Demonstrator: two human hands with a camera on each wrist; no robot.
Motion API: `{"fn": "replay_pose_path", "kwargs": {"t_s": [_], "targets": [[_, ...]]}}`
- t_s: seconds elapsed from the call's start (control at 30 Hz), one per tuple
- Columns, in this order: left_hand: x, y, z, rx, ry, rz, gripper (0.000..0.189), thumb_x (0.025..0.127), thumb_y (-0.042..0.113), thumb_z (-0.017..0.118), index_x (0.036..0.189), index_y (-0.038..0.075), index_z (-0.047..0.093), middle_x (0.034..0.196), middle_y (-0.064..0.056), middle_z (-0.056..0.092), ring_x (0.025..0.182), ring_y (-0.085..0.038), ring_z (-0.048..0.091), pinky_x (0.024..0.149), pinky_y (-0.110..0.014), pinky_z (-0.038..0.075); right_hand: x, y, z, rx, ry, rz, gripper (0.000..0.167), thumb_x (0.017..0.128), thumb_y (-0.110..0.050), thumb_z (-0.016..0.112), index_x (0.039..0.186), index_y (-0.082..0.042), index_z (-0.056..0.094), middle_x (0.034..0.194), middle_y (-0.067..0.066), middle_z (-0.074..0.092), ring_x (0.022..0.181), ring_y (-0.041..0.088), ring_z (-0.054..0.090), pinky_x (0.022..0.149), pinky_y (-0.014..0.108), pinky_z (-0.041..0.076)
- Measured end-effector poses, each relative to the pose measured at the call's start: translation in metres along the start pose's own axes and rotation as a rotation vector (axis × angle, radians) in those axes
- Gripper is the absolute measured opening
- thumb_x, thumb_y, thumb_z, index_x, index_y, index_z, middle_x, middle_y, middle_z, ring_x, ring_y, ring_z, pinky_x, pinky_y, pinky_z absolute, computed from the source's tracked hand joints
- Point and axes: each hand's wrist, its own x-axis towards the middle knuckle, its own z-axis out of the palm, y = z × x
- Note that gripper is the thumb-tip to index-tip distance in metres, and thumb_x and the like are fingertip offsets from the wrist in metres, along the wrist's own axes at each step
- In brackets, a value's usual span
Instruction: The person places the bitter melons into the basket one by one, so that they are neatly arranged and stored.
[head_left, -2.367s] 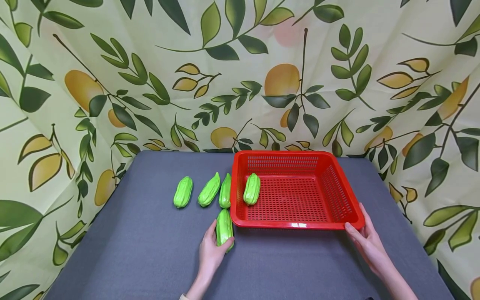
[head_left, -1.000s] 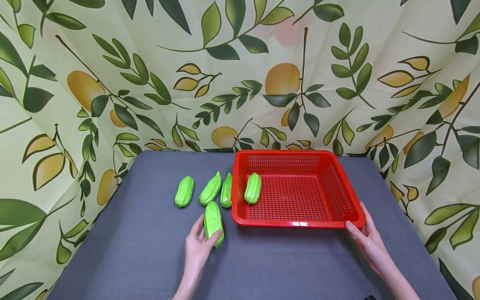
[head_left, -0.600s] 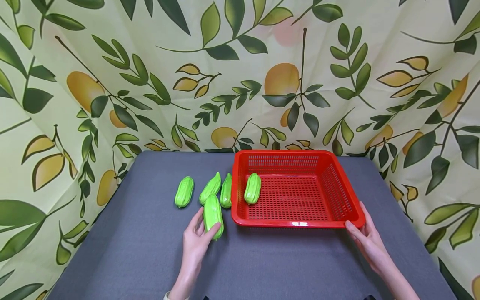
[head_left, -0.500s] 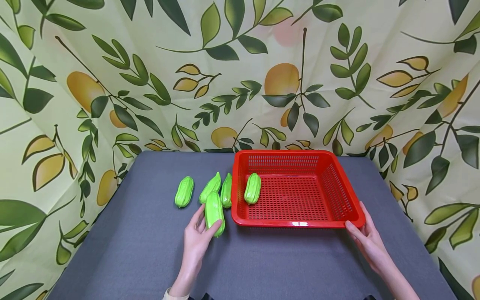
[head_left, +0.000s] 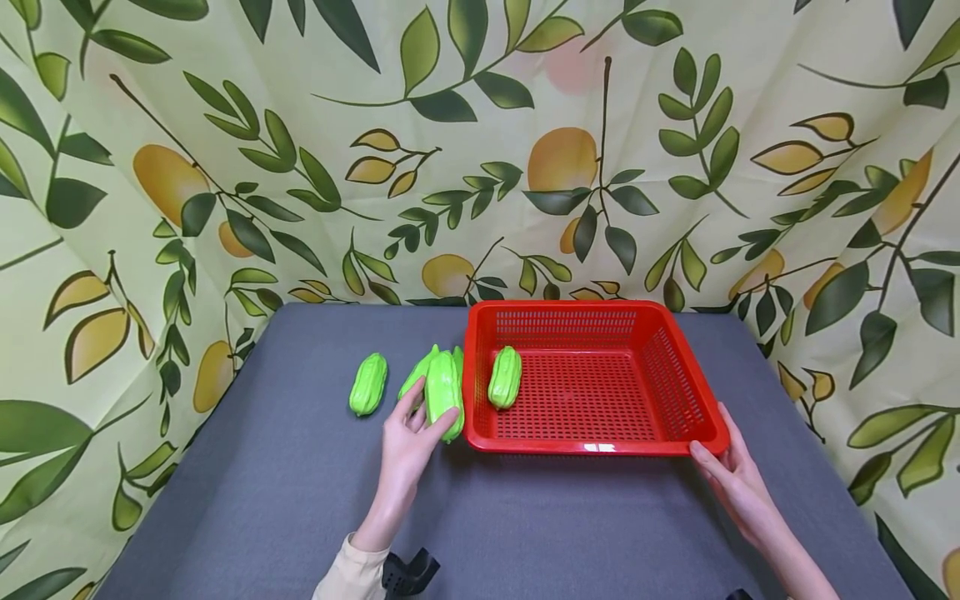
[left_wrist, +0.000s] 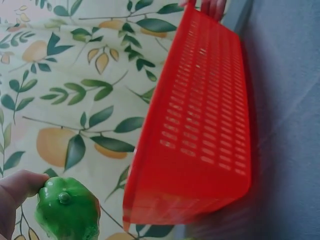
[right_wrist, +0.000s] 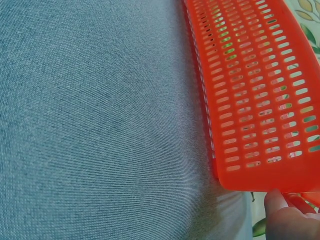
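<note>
My left hand (head_left: 408, 437) grips a bright green ribbed gourd (head_left: 444, 385) between thumb and fingers, just left of the red basket (head_left: 585, 448). In the left wrist view, the stem end of the held gourd (left_wrist: 67, 210) faces the camera, beside the basket wall (left_wrist: 190, 140). My right hand (head_left: 731, 479) holds the basket at its front right corner, thumb on the rim. One gourd (head_left: 505, 379) lies inside the basket, at its left side. Behind the held gourd, two others are partly hidden, the left one (head_left: 415, 372) showing more.
A separate gourd (head_left: 368, 384) lies further left on the grey cloth-covered table (head_left: 262, 500). A patterned leaf-and-fruit curtain (head_left: 480, 150) hangs behind and along both sides. A black strap device (head_left: 408, 573) sits at the left wrist.
My left hand has carried the gourd left from the basket's front left corner, then forward and back right, now overlapping the two gourds behind. The right hand and basket have stayed put.
</note>
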Motion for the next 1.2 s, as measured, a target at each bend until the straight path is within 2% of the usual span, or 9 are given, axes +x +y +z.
{"fn": "replay_pose_path", "kwargs": {"t_s": [0.53, 0.8, 1.1, 1.2], "targets": [[0.033, 0.021, 0.026, -0.023, -0.067, 0.006, 0.068, 0.080, 0.007, 0.073, 0.141, 0.004, 0.043, 0.148, -0.016, 0.040, 0.135, -0.029, 0.042, 0.105, -0.037, 0.040, 0.000, -0.002, 0.001, -0.009, -0.009, -0.006, 0.080, 0.099, -0.017, 0.046, 0.151, -0.030, -0.014, 0.160, 0.010, -0.009, 0.110, -0.020, 0.042, 0.087, 0.006, 0.045], [0.049, 0.034, 0.039, 0.035, -0.128, 0.017, 0.070, 0.080, 0.013, 0.074, 0.142, 0.005, 0.042, 0.145, -0.015, 0.043, 0.134, -0.029, 0.043, 0.106, -0.039, 0.040, -0.001, -0.002, 0.001, -0.005, -0.012, -0.014, 0.080, 0.100, -0.016, 0.045, 0.151, -0.029, -0.015, 0.159, 0.012, -0.009, 0.110, -0.020, 0.043, 0.088, 0.007, 0.045], [0.074, 0.042, 0.056, 0.065, -0.203, 0.024, 0.069, 0.081, 0.012, 0.074, 0.142, 0.004, 0.042, 0.145, -0.015, 0.043, 0.134, -0.028, 0.043, 0.107, -0.039, 0.040, 0.000, -0.001, 0.000, -0.009, -0.011, 0.001, 0.081, 0.099, -0.016, 0.045, 0.151, -0.027, -0.017, 0.158, 0.014, -0.008, 0.110, -0.019, 0.043, 0.086, 0.006, 0.045], [0.082, 0.043, 0.062, 0.086, -0.214, 0.008, 0.070, 0.080, 0.014, 0.075, 0.142, 0.006, 0.042, 0.146, -0.013, 0.043, 0.134, -0.026, 0.044, 0.107, -0.038, 0.040, 0.000, 0.000, 0.000, -0.011, -0.009, 0.005, 0.081, 0.100, -0.016, 0.045, 0.151, -0.026, -0.017, 0.158, 0.016, -0.010, 0.110, -0.019, 0.043, 0.086, 0.006, 0.045]]}}
